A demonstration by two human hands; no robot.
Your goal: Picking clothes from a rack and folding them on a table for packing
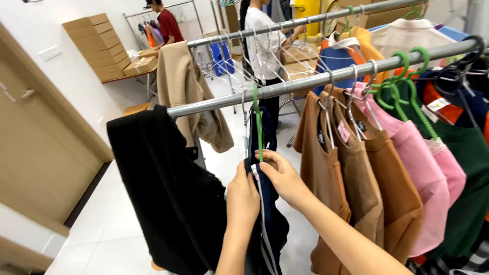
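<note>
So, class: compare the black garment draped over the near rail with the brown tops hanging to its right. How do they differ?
The black garment is slung straight over the rail with no hanger showing; the brown tops hang from metal hangers. The black garment is single; the brown tops are several, packed side by side. The black garment lies left of the hands, the brown tops right. Both share the same rail.

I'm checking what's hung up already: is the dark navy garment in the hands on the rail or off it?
On the rail. The navy garment hangs from a green hanger hooked over the metal rail; both hands, left and right, grip its top.
</note>
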